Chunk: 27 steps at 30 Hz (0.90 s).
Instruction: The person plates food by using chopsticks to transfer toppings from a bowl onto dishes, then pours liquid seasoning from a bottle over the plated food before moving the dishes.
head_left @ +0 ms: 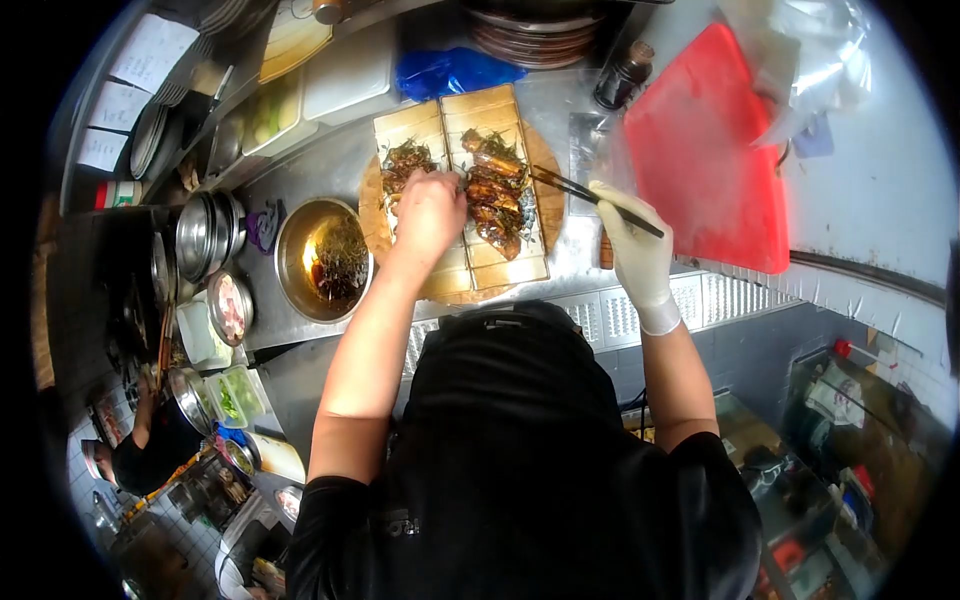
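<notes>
Gloved right hand [628,240] clamped on 2 chopsticks [640,222]; left hand [432,208] at glazed meat [405,160], left plate [418,121]; finger closure unclear.

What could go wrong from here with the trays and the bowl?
Forearm behind the bare left hand runs near the round steel bowl of brown liquid; pulling back might knock it.
The two tan rectangular trays overhang the round wooden board; pressing an end might tip one.
Thin dark chopsticks near the glazed brown meat could nudge it.
</notes>
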### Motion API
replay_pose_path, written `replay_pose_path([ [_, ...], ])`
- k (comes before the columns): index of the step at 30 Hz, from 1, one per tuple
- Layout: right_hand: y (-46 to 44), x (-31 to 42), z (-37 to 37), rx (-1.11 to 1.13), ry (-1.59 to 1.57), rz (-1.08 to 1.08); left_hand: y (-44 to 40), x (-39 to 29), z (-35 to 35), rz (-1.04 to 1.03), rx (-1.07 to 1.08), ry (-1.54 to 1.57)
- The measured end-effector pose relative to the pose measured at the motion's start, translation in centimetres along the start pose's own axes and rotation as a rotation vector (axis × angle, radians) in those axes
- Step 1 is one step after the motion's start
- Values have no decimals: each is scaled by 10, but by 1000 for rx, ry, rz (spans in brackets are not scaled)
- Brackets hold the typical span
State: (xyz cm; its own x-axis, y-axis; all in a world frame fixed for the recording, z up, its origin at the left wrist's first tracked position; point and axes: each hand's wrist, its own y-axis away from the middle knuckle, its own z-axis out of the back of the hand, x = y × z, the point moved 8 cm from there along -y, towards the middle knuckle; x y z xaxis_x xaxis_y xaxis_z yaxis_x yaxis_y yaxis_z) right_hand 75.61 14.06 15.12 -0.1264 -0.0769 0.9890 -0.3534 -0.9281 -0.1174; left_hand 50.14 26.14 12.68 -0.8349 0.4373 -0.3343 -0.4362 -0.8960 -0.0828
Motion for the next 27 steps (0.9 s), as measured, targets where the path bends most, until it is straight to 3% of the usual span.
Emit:
replay_pose_path([
  [4, -2, 3, -17, 37, 3, 20, 3, 1, -12, 2, 78, 48],
  [11, -2, 9, -27, 41, 40, 34, 0, 7, -15, -40, 21, 82],
  [15, 4, 22, -8, -46, 118, 16, 14, 11, -2, -63, -57, 116],
  [16, 8, 15, 1, -109, -10, -4, 19, 15, -1, -51, -48, 130],
  [19, 23, 25, 9, -77, -46, -81, 38, 17, 7, -50, -21, 185],
  [24, 43, 48, -2, -24, 60, -15, 70, 13, 34, -35, -75, 305],
  [27, 48, 50, -8, -56, -44, 34, 94, 19, 57, -30, -73, 379],
])
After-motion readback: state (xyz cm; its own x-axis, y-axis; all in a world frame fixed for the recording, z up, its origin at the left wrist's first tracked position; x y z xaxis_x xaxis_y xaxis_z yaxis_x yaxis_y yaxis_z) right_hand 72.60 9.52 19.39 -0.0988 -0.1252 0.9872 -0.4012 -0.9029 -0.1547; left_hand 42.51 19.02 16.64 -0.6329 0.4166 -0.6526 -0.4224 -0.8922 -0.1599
